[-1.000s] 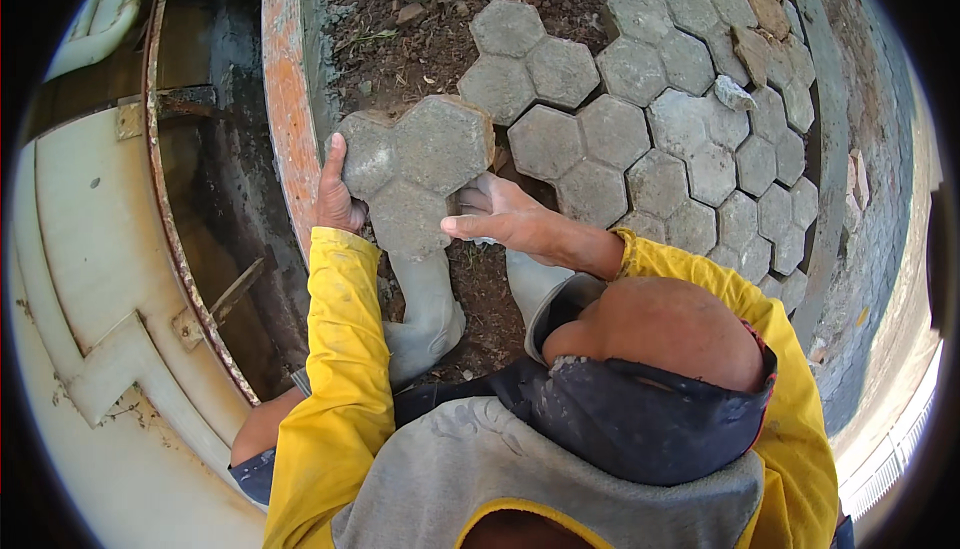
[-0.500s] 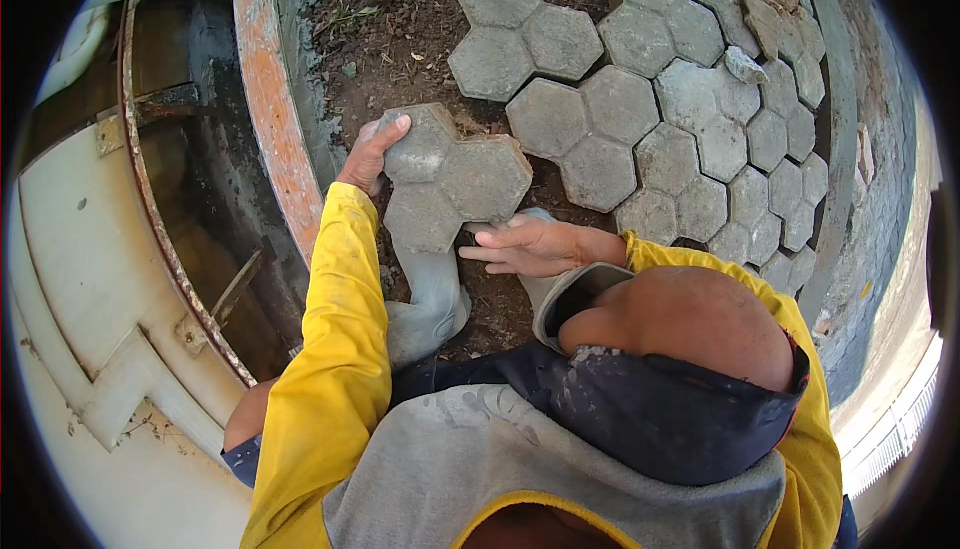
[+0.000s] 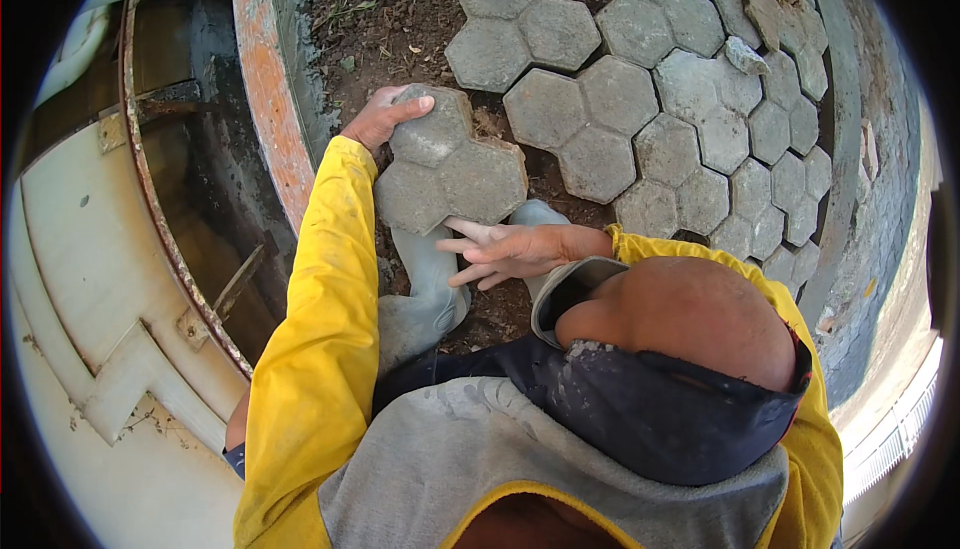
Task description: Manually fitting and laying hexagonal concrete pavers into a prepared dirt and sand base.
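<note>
Two bare hands handle a grey three-lobed paving block [image 3: 447,169] above bare soil [image 3: 400,29] beside laid hexagonal pavers [image 3: 640,109]: the left hand [image 3: 385,117] curls its grip over the far edge, the right hand [image 3: 500,247] touches the near edge with fingers spread.

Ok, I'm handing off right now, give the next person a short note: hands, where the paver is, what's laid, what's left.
Left hand: gripping the far left corner of the grey three-hexagon paver, fingers curled over its top edge.
Right hand: open, fingers spread, fingertips against the paver's near edge; not gripping.
Paver: over bare soil beside the orange-painted curb, apart from the laid pavers; whether it rests flat cannot be told.
Done: a field of hexagon pavers lies to the right and ahead.
Left: this paver is not yet joined to them; bare soil shows along the curb. Grey boots stand just below the paver.
</note>
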Tool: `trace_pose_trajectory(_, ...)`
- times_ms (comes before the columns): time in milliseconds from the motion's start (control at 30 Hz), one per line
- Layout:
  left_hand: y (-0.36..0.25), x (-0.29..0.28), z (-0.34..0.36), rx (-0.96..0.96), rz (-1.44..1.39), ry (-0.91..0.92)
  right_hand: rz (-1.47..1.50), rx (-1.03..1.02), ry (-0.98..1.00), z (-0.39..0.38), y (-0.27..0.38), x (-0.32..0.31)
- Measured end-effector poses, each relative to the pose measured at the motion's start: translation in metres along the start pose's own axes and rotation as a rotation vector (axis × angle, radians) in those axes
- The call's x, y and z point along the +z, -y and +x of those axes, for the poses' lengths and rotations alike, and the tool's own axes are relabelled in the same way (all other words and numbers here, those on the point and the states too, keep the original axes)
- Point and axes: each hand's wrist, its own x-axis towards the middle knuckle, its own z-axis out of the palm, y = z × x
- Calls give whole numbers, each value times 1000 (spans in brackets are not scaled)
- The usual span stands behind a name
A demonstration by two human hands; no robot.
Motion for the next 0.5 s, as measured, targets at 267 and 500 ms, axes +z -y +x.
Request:
trace_pose_trajectory(267,-1,7,31,-21,398,112,-16,-29,-59,12,0,-1)
trace_pose_trajectory(500,5,26,34,10,381,-133,-146,-23,-163,11,-7,-7)
